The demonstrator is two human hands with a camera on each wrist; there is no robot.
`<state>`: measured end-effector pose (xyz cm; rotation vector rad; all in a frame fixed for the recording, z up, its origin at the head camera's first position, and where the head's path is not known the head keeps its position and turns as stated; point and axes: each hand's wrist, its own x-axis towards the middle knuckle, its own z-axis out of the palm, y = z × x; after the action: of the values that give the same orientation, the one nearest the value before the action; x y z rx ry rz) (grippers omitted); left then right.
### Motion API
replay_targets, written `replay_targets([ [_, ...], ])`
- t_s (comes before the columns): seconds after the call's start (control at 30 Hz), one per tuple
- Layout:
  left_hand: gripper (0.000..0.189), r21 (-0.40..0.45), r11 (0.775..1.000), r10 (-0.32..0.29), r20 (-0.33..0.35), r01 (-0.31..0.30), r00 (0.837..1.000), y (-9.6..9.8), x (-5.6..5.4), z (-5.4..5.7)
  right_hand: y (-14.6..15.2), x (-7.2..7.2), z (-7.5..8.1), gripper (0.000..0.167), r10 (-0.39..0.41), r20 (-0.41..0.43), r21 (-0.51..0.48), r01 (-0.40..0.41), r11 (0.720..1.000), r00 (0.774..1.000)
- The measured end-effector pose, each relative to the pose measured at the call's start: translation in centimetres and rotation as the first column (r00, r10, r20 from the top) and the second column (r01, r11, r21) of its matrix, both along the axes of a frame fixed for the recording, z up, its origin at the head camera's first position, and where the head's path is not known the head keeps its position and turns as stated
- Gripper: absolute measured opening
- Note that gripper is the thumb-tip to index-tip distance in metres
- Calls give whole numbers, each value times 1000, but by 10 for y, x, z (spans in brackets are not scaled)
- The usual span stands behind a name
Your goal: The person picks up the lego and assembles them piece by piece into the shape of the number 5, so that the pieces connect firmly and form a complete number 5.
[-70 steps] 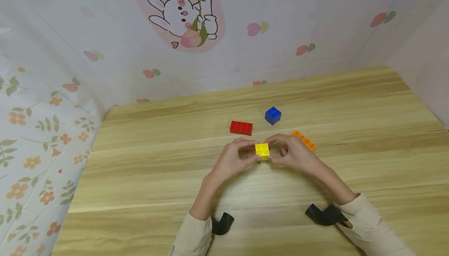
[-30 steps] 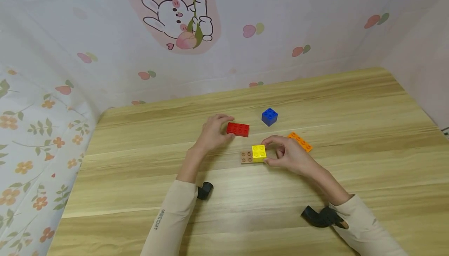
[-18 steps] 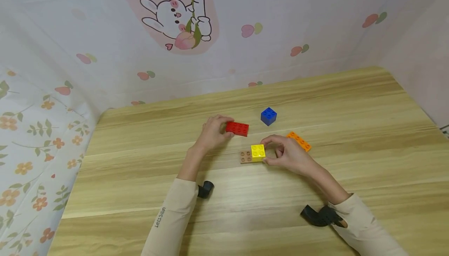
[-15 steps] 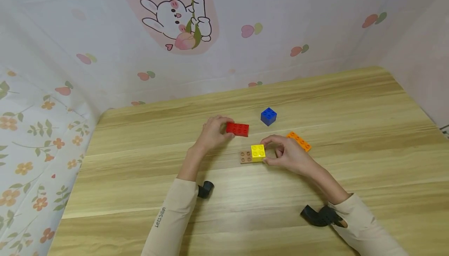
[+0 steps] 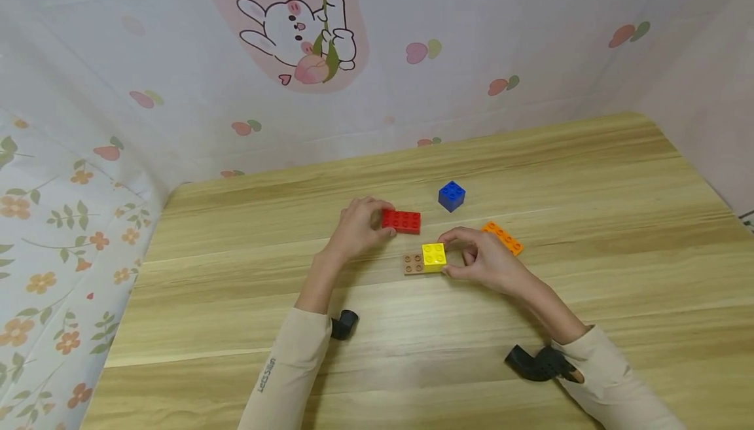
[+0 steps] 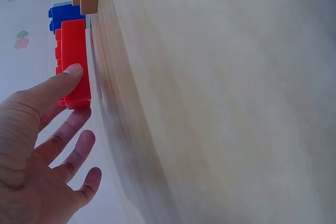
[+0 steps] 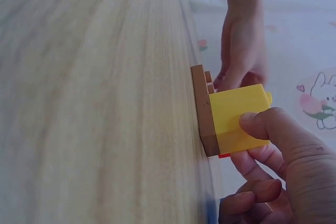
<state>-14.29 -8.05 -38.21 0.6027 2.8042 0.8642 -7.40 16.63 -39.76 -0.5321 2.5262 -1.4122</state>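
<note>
My left hand (image 5: 360, 227) pinches the left end of a red toy building brick (image 5: 403, 222), two studs wide, between thumb and fingers. In the left wrist view the thumb lies on the near side of the red brick (image 6: 74, 61) while the other fingers spread below. My right hand (image 5: 489, 260) pinches a yellow square brick (image 5: 434, 255) by its right side. That yellow brick (image 7: 236, 114) sits on the right half of a flat brown brick (image 5: 413, 264), whose left studs show bare. The brown brick (image 7: 205, 111) rests on the table.
A blue square brick (image 5: 451, 196) stands behind the hands. Partly behind my right hand lies a flat orange brick (image 5: 503, 237). The wooden table (image 5: 235, 273) meets a patterned curtain (image 5: 459, 63) at the back. Black wrist mounts (image 5: 538, 362) stick out below both forearms.
My left hand left the yellow brick, reached the red brick and gripped its left end. The red brick has just shifted slightly toward me. My right hand stays at the yellow brick.
</note>
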Motion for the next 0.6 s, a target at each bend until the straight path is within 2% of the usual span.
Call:
replay_targets([
  [0.2, 38, 3, 1000, -7, -16, 7, 1000, -1, 3, 4, 0, 0, 0, 39, 1, -2, -2, -1, 1000, 1000],
  [0.6, 37, 74, 996, -39, -61, 43, 997, 0, 14, 18, 0, 0, -1, 39, 4, -3, -14, -4, 1000, 1000],
])
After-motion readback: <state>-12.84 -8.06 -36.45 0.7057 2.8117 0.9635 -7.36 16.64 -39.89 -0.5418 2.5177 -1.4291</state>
